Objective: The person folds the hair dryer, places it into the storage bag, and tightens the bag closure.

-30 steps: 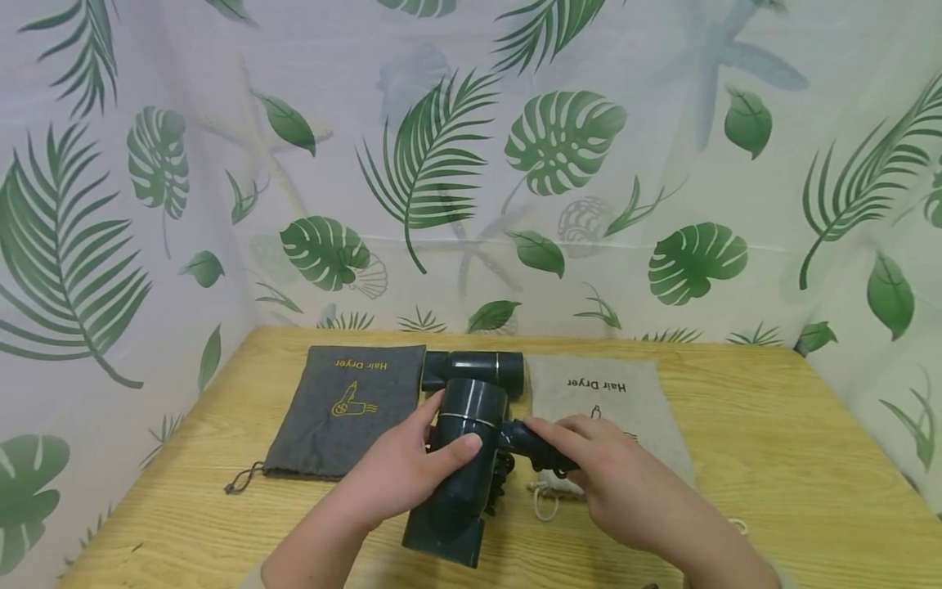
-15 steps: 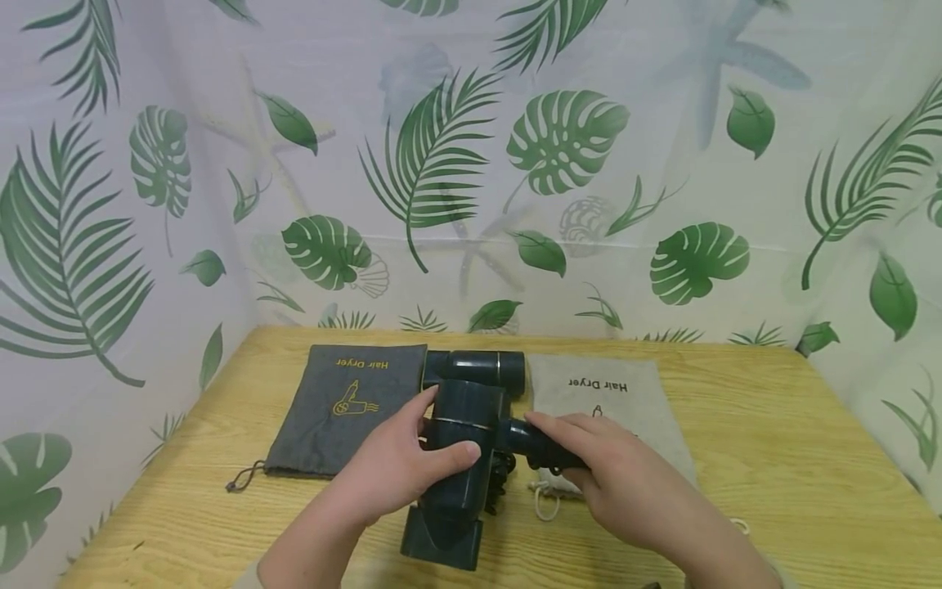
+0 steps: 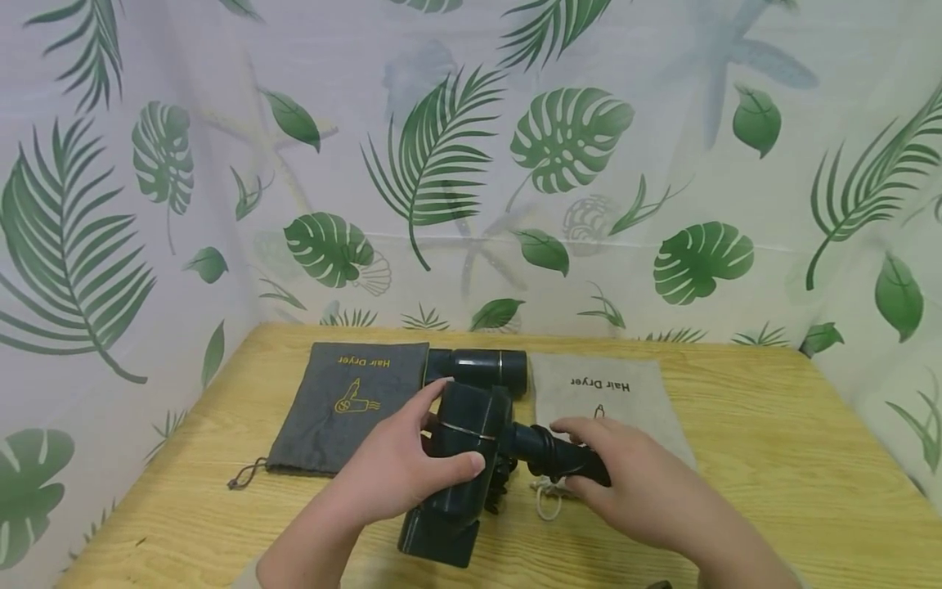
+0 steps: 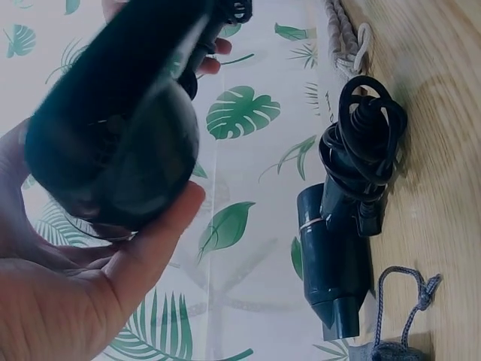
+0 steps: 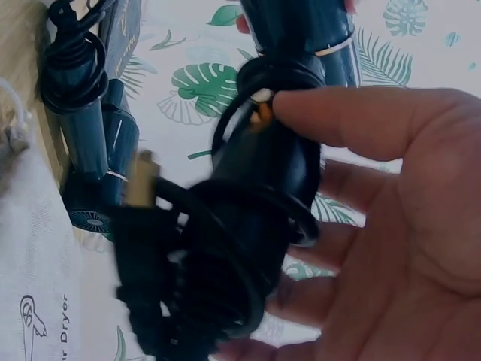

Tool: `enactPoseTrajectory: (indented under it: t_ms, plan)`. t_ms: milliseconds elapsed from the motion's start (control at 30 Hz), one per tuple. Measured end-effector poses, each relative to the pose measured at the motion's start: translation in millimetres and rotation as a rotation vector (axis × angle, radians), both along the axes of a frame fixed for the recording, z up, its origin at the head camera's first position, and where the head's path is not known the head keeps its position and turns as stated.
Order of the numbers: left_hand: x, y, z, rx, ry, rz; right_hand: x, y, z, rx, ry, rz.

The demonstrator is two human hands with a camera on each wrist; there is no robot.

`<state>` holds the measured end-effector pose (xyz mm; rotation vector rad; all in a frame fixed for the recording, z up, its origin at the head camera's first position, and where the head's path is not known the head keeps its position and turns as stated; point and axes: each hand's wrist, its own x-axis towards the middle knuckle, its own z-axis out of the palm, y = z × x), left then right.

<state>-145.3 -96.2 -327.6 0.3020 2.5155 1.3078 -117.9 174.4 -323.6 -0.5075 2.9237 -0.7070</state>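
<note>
A dark, glossy hair dryer (image 3: 459,487) is held tilted over the table, its flat nozzle towards the person. My left hand (image 3: 401,466) grips its barrel, thumb on top and fingers around the far side. My right hand (image 3: 636,478) holds the handle, fingers curled beneath it. In the right wrist view, the thumb touches the handle beside a small white and orange switch (image 5: 261,109). A black cord (image 5: 282,199) with a plug is wound around this handle. Behind lies a second dark hair dryer (image 3: 478,366), its cord bundled in the left wrist view.
A dark grey drawstring bag (image 3: 346,438) marked "Hair Dryer" lies flat on the left. On the right lies a beige drawstring bag (image 3: 651,401) with the same lettering, partly covered by the right hand. The wooden table (image 3: 765,425) ends at a leaf-patterned curtain (image 3: 625,286).
The held hair dryer has turned a little about its barrel. My right hand has shifted slightly right, so more of the handle and its wound cord shows. The left hand keeps its grip.
</note>
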Motion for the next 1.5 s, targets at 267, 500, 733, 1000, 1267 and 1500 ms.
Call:
enactPoseTrajectory:
  t_ms: [267, 500, 733, 1000, 1267, 1500]
  plan:
    - [1.4, 0.4, -2.5, -0.007, 0.018, -0.05, 0.0, 1.6, -2.8, 0.021, -0.014, 0.088]
    - [1.9, -0.4, -0.4, 0.047, -0.001, -0.065, 3.9, -6.2, -4.7, 0.022, -0.026, 0.051]
    - [3.6, -0.4, 1.6, 0.077, -0.003, -0.057, 5.6, -11.8, -9.3, 0.02, 0.005, 0.041]
    - [4.7, -0.1, 3.5, 0.084, 0.004, -0.056, 8.5, -19.6, -12.9, 0.121, 0.143, 0.001]
    - [4.9, -0.6, 2.3, 0.045, 0.041, -0.054, 11.3, -25.7, -12.6, 0.157, 0.175, -0.028]
    - [5.6, 0.4, 2.3, 0.021, 0.054, -0.037, 11.2, -27.8, -13.8, 0.15, 0.205, -0.041]
